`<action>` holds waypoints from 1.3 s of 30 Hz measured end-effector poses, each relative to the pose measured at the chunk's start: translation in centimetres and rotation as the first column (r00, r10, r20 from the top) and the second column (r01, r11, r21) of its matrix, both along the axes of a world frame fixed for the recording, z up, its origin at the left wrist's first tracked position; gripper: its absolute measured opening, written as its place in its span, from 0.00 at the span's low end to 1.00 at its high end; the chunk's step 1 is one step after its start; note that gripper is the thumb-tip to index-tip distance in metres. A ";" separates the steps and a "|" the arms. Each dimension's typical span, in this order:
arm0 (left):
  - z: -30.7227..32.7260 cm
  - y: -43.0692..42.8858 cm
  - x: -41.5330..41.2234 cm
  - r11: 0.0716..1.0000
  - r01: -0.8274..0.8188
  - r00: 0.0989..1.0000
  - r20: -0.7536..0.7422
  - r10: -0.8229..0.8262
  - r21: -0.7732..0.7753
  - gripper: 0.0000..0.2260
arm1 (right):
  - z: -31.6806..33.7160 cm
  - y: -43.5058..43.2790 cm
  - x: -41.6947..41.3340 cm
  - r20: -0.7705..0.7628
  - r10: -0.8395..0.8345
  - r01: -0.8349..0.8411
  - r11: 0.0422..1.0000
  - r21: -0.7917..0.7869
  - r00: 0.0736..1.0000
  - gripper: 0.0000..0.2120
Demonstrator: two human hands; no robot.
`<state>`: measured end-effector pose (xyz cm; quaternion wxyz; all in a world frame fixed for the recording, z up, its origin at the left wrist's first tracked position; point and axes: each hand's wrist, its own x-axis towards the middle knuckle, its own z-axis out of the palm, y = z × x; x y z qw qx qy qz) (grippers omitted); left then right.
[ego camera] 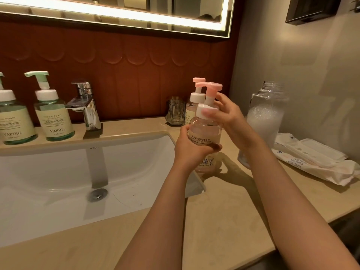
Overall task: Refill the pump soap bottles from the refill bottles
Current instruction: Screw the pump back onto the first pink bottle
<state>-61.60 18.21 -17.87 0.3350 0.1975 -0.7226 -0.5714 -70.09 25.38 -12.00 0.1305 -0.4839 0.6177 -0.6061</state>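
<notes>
Pink caps the pump of the clear soap bottle [204, 133] held upright over the right corner of the sink [58, 172]; whether its base touches the counter [224, 221] I cannot tell. The left hand [190, 151] grips the bottle's body from the left, fingers curled round the front over the label. The right hand [226, 114] is curled round the white collar [202, 111] under the pump, one fingertip lying across it and the thumb raised beside the neck.

Just behind stands a second pink bottle [194, 106], with a glass tumbler [175, 112] to its left by the wall. To the right, near the side wall, the refill bottle [265, 121] stands open with no cap, white foam filling its middle. A pack of wipes [315, 158] lies beside it on the counter.

Across the sink, left of the chrome tap [85, 106], two green bottles [54, 117] [13, 121] with pale green pumps stand side by side on the ledge
</notes>
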 end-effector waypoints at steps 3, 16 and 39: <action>-0.1 0.0 0.1 1.000 0.001 1.000 -0.015 -0.001 -0.011 0.35 | 0.3 0.6 -0.4 0.063 0.074 -0.072 0.997 -0.043 0.995 0.18; -0.1 -0.1 0.0 1.000 0.004 1.000 -0.004 -0.004 -0.004 0.35 | 0.2 0.4 -0.2 0.104 -0.060 0.073 0.989 -0.130 0.993 0.25; -0.1 -0.1 0.1 1.000 0.016 1.000 -0.005 -0.016 -0.010 0.35 | 0.0 -0.2 0.5 -0.089 -0.187 0.184 0.982 -0.048 0.978 0.25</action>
